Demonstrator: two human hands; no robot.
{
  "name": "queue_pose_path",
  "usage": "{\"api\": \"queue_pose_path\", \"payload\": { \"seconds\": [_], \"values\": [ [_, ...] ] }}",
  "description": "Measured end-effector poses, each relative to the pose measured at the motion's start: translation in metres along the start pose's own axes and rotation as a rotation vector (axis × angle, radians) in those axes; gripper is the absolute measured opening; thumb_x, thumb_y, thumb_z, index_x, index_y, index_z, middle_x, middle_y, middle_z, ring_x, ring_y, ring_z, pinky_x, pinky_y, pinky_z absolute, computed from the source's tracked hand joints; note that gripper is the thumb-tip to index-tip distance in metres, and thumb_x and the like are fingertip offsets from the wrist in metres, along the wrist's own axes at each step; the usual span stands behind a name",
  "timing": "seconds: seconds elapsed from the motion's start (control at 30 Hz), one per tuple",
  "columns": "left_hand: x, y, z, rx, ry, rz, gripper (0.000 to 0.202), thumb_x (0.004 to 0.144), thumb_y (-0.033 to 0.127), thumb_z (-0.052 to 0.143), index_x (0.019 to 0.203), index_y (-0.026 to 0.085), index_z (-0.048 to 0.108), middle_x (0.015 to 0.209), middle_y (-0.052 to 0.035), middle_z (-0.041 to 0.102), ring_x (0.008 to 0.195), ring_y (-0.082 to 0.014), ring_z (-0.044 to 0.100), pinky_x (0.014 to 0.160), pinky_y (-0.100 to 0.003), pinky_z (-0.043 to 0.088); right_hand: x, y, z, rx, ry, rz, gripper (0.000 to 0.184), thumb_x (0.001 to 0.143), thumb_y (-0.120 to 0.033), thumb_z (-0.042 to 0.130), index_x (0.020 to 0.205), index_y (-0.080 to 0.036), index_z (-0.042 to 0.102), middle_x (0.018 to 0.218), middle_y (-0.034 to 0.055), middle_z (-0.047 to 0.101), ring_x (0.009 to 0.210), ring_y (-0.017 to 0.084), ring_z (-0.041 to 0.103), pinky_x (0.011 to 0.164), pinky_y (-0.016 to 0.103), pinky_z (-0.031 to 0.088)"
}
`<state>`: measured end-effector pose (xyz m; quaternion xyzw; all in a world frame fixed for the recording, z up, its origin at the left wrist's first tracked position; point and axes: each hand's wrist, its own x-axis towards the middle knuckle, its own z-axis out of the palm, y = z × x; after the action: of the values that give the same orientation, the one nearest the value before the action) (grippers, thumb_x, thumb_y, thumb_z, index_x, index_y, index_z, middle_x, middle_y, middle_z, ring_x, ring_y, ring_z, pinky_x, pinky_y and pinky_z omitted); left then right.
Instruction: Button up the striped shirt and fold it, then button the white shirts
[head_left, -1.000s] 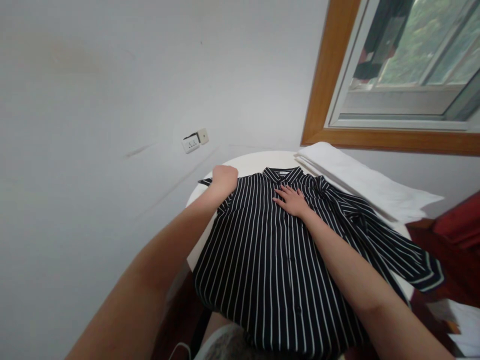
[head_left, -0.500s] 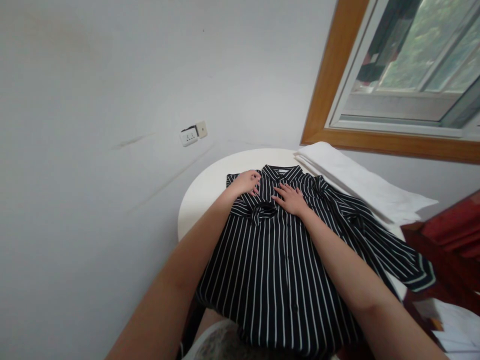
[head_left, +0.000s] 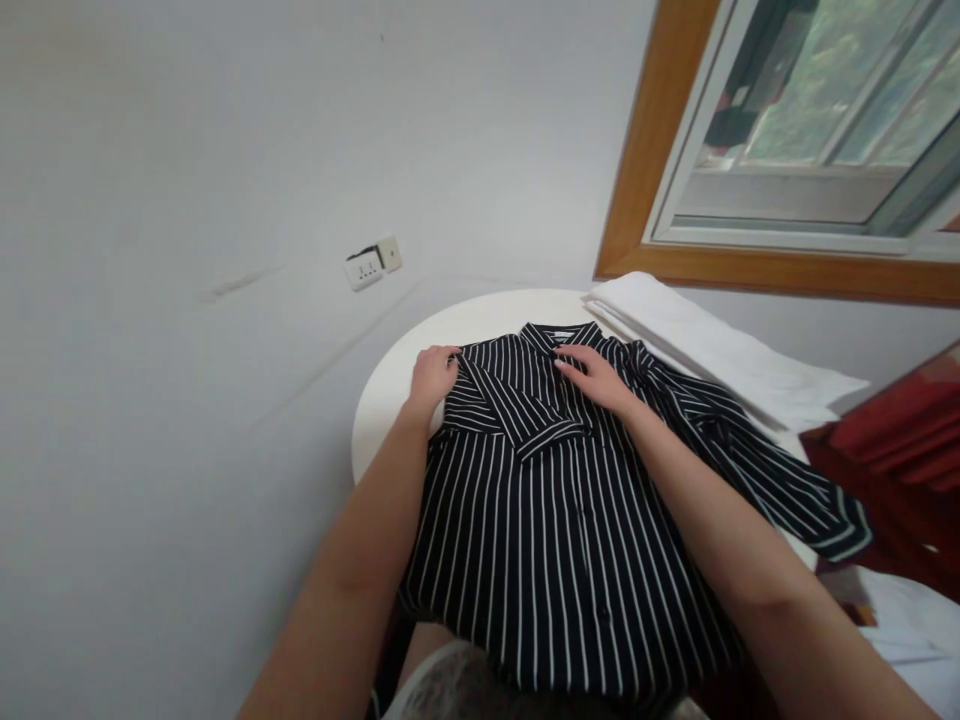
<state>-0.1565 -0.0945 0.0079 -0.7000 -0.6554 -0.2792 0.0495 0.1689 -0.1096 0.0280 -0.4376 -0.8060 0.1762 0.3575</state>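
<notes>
A black shirt (head_left: 540, 520) with white stripes lies front up on a round white table, its hem hanging over the near edge. The left-side sleeve (head_left: 525, 410) is folded across the chest, its cuff near the button line. At the shoulder fold on the left, my left hand (head_left: 435, 375) is closed on the shirt's edge, fingertips at the fabric. Just below the collar (head_left: 559, 338) is my right hand (head_left: 600, 382), its fingers stretched out and slightly apart over the front. The other sleeve (head_left: 780, 480) stretches out to the right.
Folded white cloth (head_left: 712, 340) lies along the table's back right. The white table (head_left: 382, 400) stands against a wall with a socket (head_left: 365, 270). A wood-framed window (head_left: 630, 200) is at upper right. Red fabric (head_left: 900, 430) and white material (head_left: 907, 620) are at right.
My left hand has moved left from the chest to the shoulder edge. The folded sleeve, bunched before, now lies flatter and reaches further right. My right hand has shifted up towards the collar.
</notes>
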Motion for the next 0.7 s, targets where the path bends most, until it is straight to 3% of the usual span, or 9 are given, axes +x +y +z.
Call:
{"api": "queue_pose_path", "payload": {
  "seconds": [0.07, 0.13, 0.23, 0.3, 0.37, 0.47, 0.57, 0.7],
  "values": [
    [0.000, 0.000, 0.005, 0.026, -0.018, -0.013, 0.034, 0.084, 0.022, 0.046, 0.112, 0.018, 0.065, 0.115, -0.0090, 0.065, 0.112, -0.0244, 0.054, 0.102, -0.041, 0.038, 0.000, -0.019, -0.019, 0.181, -0.105, -0.038, 0.042, 0.091, -0.040, 0.048, 0.129, -0.024, 0.054, 0.124, 0.0080, 0.061, 0.115, 0.019, 0.057, 0.103, 0.042, 0.041],
    [0.001, 0.001, 0.009, 0.045, -0.035, -0.026, 0.034, 0.084, 0.023, 0.047, 0.115, 0.018, 0.063, 0.116, -0.0100, 0.064, 0.113, -0.0247, 0.053, 0.101, -0.040, 0.039, -0.009, -0.042, -0.034, 0.236, -0.294, -0.110, 0.045, 0.089, -0.037, 0.052, 0.133, -0.026, 0.050, 0.124, 0.0060, 0.061, 0.113, 0.018, 0.057, 0.102, 0.041, 0.042],
    [0.001, 0.003, 0.010, 0.063, -0.069, -0.042, 0.036, 0.084, 0.023, 0.048, 0.117, 0.018, 0.061, 0.118, -0.0100, 0.063, 0.113, -0.0247, 0.054, 0.101, -0.038, 0.040, -0.032, -0.071, -0.038, 0.059, -0.557, -0.244, 0.057, 0.081, -0.029, 0.063, 0.136, -0.030, 0.047, 0.137, 0.0035, 0.052, 0.124, 0.020, 0.049, 0.107, 0.042, 0.036],
    [0.001, 0.004, 0.010, 0.079, -0.096, -0.048, 0.036, 0.084, 0.024, 0.047, 0.118, 0.018, 0.061, 0.119, -0.0100, 0.062, 0.113, -0.0248, 0.054, 0.101, -0.038, 0.040, -0.048, -0.080, -0.029, -0.101, -0.595, -0.306, 0.066, 0.076, -0.019, 0.066, 0.138, -0.029, 0.045, 0.145, 0.0044, 0.043, 0.131, 0.023, 0.041, 0.109, 0.043, 0.032],
    [0.000, 0.006, 0.009, 0.097, -0.122, -0.053, 0.037, 0.085, 0.024, 0.046, 0.119, 0.018, 0.060, 0.120, -0.0101, 0.062, 0.113, -0.0250, 0.054, 0.101, -0.038, 0.040, -0.059, -0.082, -0.014, -0.243, -0.530, -0.331, 0.062, 0.075, -0.012, 0.063, 0.134, -0.028, 0.050, 0.144, 0.0056, 0.044, 0.131, 0.025, 0.041, 0.107, 0.046, 0.033],
    [-0.002, 0.010, 0.005, 0.132, -0.162, -0.066, 0.040, 0.087, 0.028, 0.045, 0.124, 0.018, 0.057, 0.122, -0.0113, 0.061, 0.113, -0.0263, 0.053, 0.100, -0.039, 0.040, -0.066, -0.077, 0.004, -0.334, -0.383, -0.331, 0.040, 0.082, -0.013, 0.055, 0.120, -0.025, 0.063, 0.126, 0.0059, 0.061, 0.117, 0.024, 0.054, 0.099, 0.046, 0.038],
    [-0.005, 0.018, 0.000, 0.200, -0.183, -0.109, 0.047, 0.088, 0.035, 0.044, 0.131, 0.017, 0.050, 0.122, -0.0152, 0.059, 0.113, -0.0300, 0.052, 0.097, -0.041, 0.041, -0.064, -0.072, 0.009, -0.254, -0.224, -0.264, 0.026, 0.089, -0.025, 0.051, 0.108, -0.024, 0.068, 0.106, 0.0044, 0.070, 0.101, 0.021, 0.062, 0.091, 0.039, 0.043],
    [-0.009, 0.028, -0.005, 0.293, -0.179, -0.232, 0.053, 0.086, 0.048, 0.045, 0.124, 0.012, 0.052, 0.119, -0.0211, 0.057, 0.114, -0.0357, 0.049, 0.092, -0.045, 0.043, -0.056, -0.056, 0.000, -0.041, 0.093, -0.034, 0.027, 0.090, -0.037, 0.048, 0.090, -0.018, 0.067, 0.088, 0.0044, 0.069, 0.082, 0.018, 0.062, 0.076, 0.030, 0.047]
  ]
}}
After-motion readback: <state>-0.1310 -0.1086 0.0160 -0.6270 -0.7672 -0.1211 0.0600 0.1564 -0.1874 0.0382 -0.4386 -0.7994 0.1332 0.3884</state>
